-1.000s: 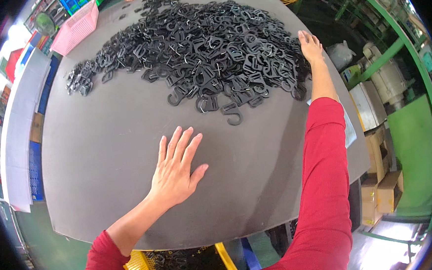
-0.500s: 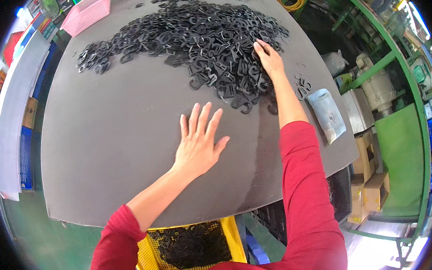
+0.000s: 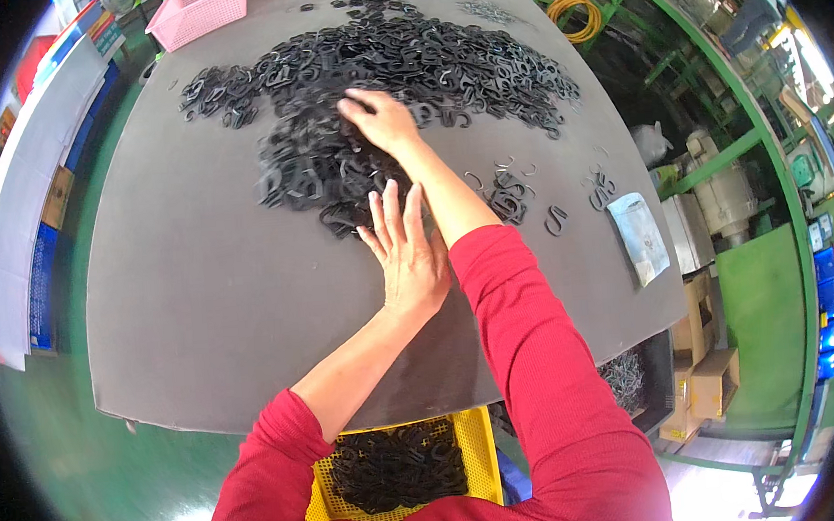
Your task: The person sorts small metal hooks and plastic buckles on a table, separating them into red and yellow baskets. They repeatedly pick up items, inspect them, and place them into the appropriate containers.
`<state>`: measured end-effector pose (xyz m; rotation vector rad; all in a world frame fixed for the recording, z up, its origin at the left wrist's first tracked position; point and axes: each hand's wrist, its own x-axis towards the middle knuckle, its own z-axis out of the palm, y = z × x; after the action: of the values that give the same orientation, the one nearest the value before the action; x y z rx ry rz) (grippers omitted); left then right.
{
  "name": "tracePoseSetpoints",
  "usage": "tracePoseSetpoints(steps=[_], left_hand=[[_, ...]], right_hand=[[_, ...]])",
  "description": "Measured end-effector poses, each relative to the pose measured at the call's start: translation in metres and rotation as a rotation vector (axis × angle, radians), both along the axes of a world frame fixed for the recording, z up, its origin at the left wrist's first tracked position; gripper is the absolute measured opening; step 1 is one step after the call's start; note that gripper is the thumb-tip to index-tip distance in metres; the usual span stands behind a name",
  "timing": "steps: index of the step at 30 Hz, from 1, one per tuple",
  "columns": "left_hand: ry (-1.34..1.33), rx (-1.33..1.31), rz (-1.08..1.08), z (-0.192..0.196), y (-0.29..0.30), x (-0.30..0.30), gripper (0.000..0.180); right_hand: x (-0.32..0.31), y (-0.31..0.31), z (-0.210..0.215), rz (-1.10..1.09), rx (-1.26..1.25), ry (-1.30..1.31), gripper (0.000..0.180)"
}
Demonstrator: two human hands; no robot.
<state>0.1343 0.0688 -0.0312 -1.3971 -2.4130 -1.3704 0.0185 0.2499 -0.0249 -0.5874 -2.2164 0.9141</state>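
A big heap of small black hook-shaped pieces (image 3: 424,55) spreads over the far part of the grey table. Part of it, a blurred clump (image 3: 301,158), bulges toward me at the left of my hands. My right hand (image 3: 385,121) reaches across to this clump, its fingers apart and pointing left, its side against the pieces. Closer to me, my left hand (image 3: 410,266) lies with fingers stretched out at the clump's near right edge. My right forearm passes just right of it. Neither hand grips anything I can see.
Several loose hooks (image 3: 509,198) lie right of my right forearm, near a pale flat packet (image 3: 639,237). A pink basket (image 3: 197,16) stands at the far left. Below the near edge is a yellow crate (image 3: 486,457) of black pieces, with a dark bin (image 3: 655,380) to its right.
My right hand has swept left from the heap's right side, and a clump of hooks has shifted left with it. My left hand has moved slightly right. Some loose hooks now lie apart at right.
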Motion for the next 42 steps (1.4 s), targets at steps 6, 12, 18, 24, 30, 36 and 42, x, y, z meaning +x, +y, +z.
tracePoseSetpoints(steps=[6,12,18,24,30,36,42], left_hand=[[-0.029,-0.023,-0.012,0.0,-0.004,-0.008,0.065],[-0.012,-0.037,-0.056,0.001,0.0,-0.001,0.063],[0.173,-0.153,-0.055,0.002,0.002,0.005,0.063],[0.316,-0.204,-0.025,-0.009,-0.036,-0.01,0.029],[0.342,-0.166,0.062,0.013,-0.152,-0.056,0.014],[-0.718,0.159,0.033,0.028,-0.219,-0.1,0.019],[-1.326,0.375,-0.011,0.035,-0.222,-0.102,0.02]], right_hand=[[0.055,0.007,0.054,-0.014,0.133,-0.134,0.035],[0.264,0.137,0.017,-0.848,0.232,-0.64,0.052],[0.279,0.07,-0.033,-0.672,0.294,-0.618,0.054],[0.165,-0.09,-0.029,-0.411,0.395,-0.129,0.034],[0.135,-0.186,-0.002,0.073,-0.058,0.136,0.033],[0.166,-0.137,0.04,0.11,-0.235,0.02,0.022],[0.208,-0.188,0.005,-0.061,0.226,-0.314,0.049]])
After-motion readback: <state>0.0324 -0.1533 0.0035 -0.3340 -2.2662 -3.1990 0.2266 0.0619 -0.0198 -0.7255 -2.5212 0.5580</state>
